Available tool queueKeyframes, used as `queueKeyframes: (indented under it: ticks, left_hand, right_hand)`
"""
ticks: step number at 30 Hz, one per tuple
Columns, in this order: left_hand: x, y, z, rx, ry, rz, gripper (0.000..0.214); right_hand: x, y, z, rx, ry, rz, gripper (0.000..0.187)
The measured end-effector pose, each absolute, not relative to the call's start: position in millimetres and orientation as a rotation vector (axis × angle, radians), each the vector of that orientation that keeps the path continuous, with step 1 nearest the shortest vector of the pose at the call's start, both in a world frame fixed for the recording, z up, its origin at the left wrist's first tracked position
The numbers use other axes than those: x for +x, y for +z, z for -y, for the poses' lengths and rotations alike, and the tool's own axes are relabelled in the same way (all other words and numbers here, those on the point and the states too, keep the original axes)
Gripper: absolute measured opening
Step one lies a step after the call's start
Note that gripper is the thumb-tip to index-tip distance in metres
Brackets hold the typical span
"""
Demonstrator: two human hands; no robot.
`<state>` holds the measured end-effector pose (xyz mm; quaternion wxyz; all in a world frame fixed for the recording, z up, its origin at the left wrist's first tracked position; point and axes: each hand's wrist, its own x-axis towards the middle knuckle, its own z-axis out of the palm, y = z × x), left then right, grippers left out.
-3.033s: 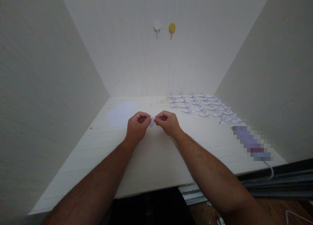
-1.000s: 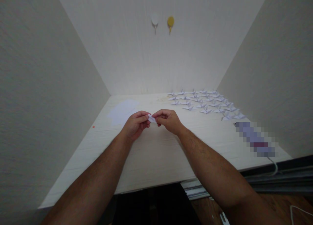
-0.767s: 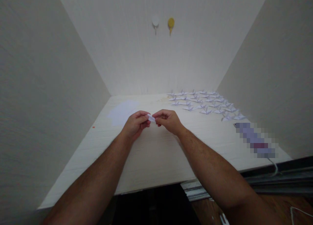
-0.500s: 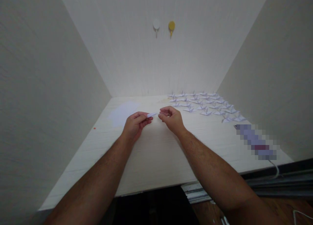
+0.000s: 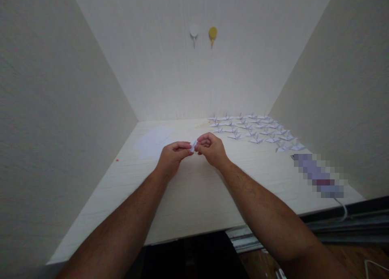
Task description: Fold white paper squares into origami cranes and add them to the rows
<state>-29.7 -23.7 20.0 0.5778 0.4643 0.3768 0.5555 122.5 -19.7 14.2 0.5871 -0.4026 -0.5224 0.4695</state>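
Between my two hands, above the middle of the white table (image 5: pixel 194 202), is a small piece of folded white paper (image 5: pixel 193 146). My left hand (image 5: pixel 175 155) pinches its left side between thumb and fingers. From the right, my right hand (image 5: pixel 212 148) closes thumb and fingertips on the other side. The fingers cover much of the paper, so its exact shape is hard to make out. Rows of folded white paper cranes (image 5: pixel 256 140) stand at the back right of the table, beyond my right hand.
White paper sheets (image 5: pixel 152 141) lie at the back left. A pixelated flat object (image 5: pixel 317 175) with a cable (image 5: pixel 343 210) is near the right edge. Two hooks, white (image 5: pixel 193 31) and yellow (image 5: pixel 213 33), hang on the back wall. Walls flank both sides.
My left hand has shifted slightly right, closing the gap between the hands. The folded paper has turned more upright, and my right fingers now grip it too.
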Motion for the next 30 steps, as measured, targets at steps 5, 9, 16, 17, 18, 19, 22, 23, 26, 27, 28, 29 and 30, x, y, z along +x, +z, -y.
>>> queueKeyframes:
  ticks: [5,9,16,17,18,19,22,23,26,27,28,29,30]
  left_hand:
    - [-31,16,23,1.149,1.296,-0.894,0.023]
    - [-33,12,20,1.203,1.317,-0.881,0.033]
    - [-34,11,19,1.286,1.260,-0.933,0.031]
    - [-34,11,19,1.285,1.258,-0.939,0.030]
    - [-34,12,19,1.285,1.254,-0.946,0.030]
    - [-35,12,20,1.284,1.250,-0.952,0.030]
    - [-36,12,19,1.271,1.216,-0.934,0.032]
    - [-36,12,19,1.265,1.195,-0.915,0.033]
    - [-39,12,19,1.255,1.128,-0.860,0.035]
    - [-39,13,19,1.259,1.109,-0.858,0.034]
    - [-40,13,19,1.267,1.093,-0.863,0.033]
    - [-40,14,19,1.278,1.077,-0.874,0.031]
    - [-41,15,20,1.290,1.066,-0.886,0.030]
  right_hand:
    - [124,11,19,-0.948,0.963,1.330,0.027]
    - [125,11,22,-0.955,0.837,1.434,0.024]
    - [125,15,29,-1.001,0.590,1.567,0.011]
    - [125,15,29,-1.003,0.555,1.590,0.010]
    - [125,16,29,-1.007,0.521,1.614,0.008]
    - [125,16,30,-1.013,0.488,1.635,0.007]
    - [127,16,30,-1.011,0.405,1.685,0.004]
    - [127,17,30,-1.005,0.389,1.696,0.004]
    - [128,17,30,-0.997,0.354,1.728,0.005]
    - [128,18,30,-0.996,0.340,1.740,0.005]
    - [129,18,30,-0.995,0.327,1.752,0.006]
    - [129,18,30,-0.991,0.317,1.765,0.006]
    - [129,18,31,-0.986,0.311,1.778,0.006]
